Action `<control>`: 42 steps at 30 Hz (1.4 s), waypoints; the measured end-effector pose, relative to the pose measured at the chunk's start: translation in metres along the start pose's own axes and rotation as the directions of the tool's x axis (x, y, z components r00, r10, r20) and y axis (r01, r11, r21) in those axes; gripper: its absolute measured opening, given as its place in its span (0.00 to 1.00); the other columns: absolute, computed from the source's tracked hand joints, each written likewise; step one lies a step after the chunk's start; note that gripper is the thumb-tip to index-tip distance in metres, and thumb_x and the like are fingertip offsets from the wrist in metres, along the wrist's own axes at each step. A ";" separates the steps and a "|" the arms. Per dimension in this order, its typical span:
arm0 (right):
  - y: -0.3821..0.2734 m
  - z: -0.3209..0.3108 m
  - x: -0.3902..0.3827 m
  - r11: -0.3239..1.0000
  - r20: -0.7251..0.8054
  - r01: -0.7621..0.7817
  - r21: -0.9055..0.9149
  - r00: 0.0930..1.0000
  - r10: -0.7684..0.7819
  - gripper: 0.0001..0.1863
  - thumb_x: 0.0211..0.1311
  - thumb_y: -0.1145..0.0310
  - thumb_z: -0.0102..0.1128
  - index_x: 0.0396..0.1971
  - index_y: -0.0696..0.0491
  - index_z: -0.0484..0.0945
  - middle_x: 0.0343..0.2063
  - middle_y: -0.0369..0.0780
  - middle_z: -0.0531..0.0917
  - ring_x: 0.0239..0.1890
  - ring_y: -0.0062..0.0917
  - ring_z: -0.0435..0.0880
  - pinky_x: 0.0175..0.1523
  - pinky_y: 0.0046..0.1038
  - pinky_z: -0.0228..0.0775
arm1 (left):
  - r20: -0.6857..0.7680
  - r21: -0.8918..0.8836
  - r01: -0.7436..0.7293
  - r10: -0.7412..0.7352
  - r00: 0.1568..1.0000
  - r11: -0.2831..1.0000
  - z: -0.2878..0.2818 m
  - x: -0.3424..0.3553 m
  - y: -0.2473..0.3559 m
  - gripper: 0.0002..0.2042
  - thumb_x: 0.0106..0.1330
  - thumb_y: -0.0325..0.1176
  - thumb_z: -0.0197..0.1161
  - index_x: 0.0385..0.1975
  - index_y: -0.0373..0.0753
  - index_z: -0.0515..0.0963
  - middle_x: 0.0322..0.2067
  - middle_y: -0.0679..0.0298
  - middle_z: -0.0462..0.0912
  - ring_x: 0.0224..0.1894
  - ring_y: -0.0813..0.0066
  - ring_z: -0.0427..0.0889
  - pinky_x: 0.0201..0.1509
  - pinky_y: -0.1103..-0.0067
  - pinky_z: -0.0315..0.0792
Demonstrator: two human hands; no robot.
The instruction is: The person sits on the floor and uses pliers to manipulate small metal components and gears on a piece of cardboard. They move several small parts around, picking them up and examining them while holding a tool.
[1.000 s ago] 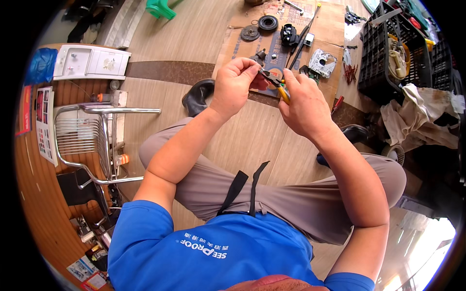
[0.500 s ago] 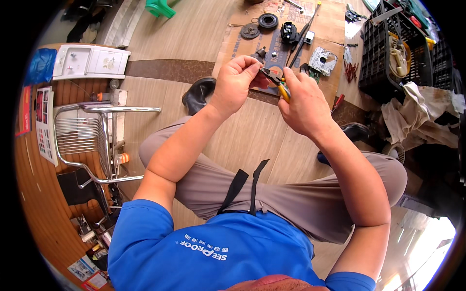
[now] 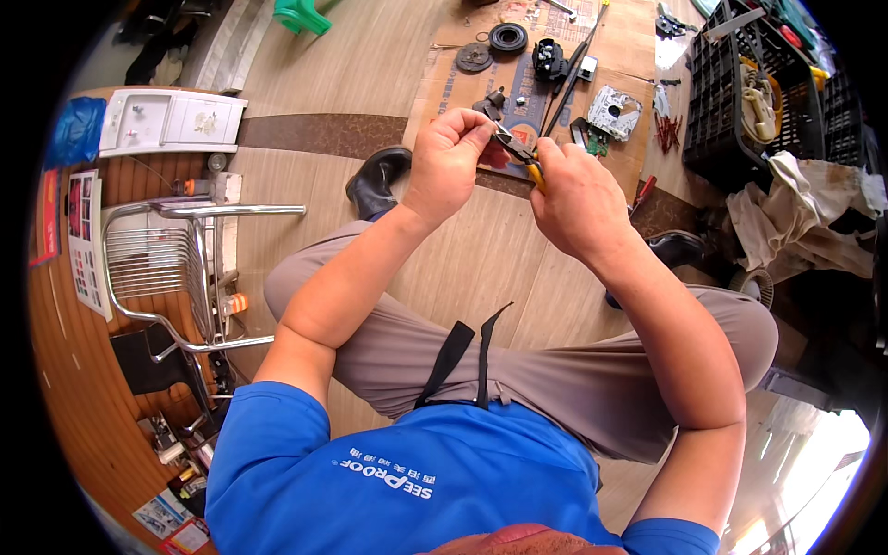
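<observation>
My right hand (image 3: 585, 202) is wrapped around the yellow handles of a pair of pliers (image 3: 514, 145). The dark jaws point up and left, reaching my left hand (image 3: 446, 165). Thumb and forefinger of that left hand are pinched together right at the jaw tips. Whatever small piece they hold is too tiny to make out. Just beyond the left fingertips, a dark grey metal part (image 3: 493, 100) rests on a flattened cardboard sheet (image 3: 444, 102).
Farther up the cardboard are a black ring (image 3: 508, 37), a round grey disc (image 3: 474, 57), a black mechanism (image 3: 548, 59) and a square metal plate (image 3: 614, 113). A black crate (image 3: 708, 120) stands at right beside rags (image 3: 795, 217). At left is a metal chair (image 3: 157, 259).
The pliers have turned slightly, and my right fingers cover more of their yellow handles. My left hand stays pinched in nearly the same place.
</observation>
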State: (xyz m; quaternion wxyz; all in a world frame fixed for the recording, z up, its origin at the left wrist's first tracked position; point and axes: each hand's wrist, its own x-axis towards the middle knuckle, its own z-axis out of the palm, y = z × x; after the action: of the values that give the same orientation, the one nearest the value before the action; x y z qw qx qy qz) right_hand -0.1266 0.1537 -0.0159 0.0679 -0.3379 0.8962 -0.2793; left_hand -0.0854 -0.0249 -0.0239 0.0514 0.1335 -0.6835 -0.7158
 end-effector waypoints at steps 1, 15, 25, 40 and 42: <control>-0.001 -0.001 0.001 1.000 0.042 -0.021 0.001 0.999 0.021 0.19 0.53 0.71 0.57 0.44 0.62 0.71 0.32 0.50 0.80 0.37 0.43 0.81 0.43 0.39 0.75 | -0.002 0.000 0.002 -0.002 1.000 1.000 -0.001 0.000 -0.001 0.05 0.71 0.28 0.53 0.36 0.34 0.73 0.30 0.62 0.81 0.30 0.76 0.83 0.37 0.78 0.80; 0.002 -0.004 0.002 0.998 -0.033 -0.011 -0.061 0.999 0.009 0.25 0.50 0.69 0.60 0.49 0.62 0.70 0.39 0.49 0.76 0.44 0.42 0.77 0.48 0.40 0.71 | 0.138 -0.405 0.229 -0.188 0.972 0.885 -0.009 0.008 -0.007 0.06 0.71 0.31 0.52 0.39 0.36 0.73 0.32 0.62 0.82 0.32 0.71 0.83 0.40 0.73 0.80; 0.005 -0.001 -0.001 0.998 -0.048 -0.017 -0.060 0.999 0.015 0.29 0.49 0.69 0.61 0.53 0.63 0.69 0.38 0.49 0.77 0.43 0.40 0.77 0.47 0.39 0.71 | 0.222 -0.455 0.277 -0.193 0.956 0.846 -0.011 0.009 -0.011 0.06 0.72 0.31 0.51 0.40 0.38 0.73 0.33 0.63 0.81 0.34 0.71 0.83 0.40 0.72 0.79; 0.005 -0.003 -0.001 0.988 -0.084 0.023 -0.150 0.996 -0.036 0.22 0.52 0.71 0.57 0.49 0.60 0.72 0.34 0.47 0.78 0.39 0.39 0.79 0.43 0.37 0.74 | 0.213 -0.420 0.267 -0.192 0.958 0.867 -0.013 0.008 -0.014 0.06 0.71 0.30 0.52 0.39 0.36 0.74 0.32 0.62 0.80 0.31 0.75 0.80 0.37 0.76 0.78; 0.005 -0.001 -0.001 0.991 -0.079 0.015 -0.133 0.997 -0.026 0.20 0.52 0.71 0.57 0.46 0.60 0.72 0.33 0.47 0.78 0.39 0.39 0.79 0.42 0.38 0.75 | 0.199 -0.410 0.250 -0.181 0.963 0.877 -0.011 0.007 -0.014 0.06 0.71 0.30 0.52 0.39 0.36 0.74 0.31 0.62 0.80 0.30 0.75 0.80 0.36 0.76 0.78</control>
State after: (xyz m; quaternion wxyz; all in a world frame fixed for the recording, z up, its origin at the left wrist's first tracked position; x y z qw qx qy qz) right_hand -0.1289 0.1580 -0.0183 0.0061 -0.3392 0.9113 -0.2334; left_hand -0.0874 -0.0368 -0.0389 -0.0538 0.1383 -0.4908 -0.8586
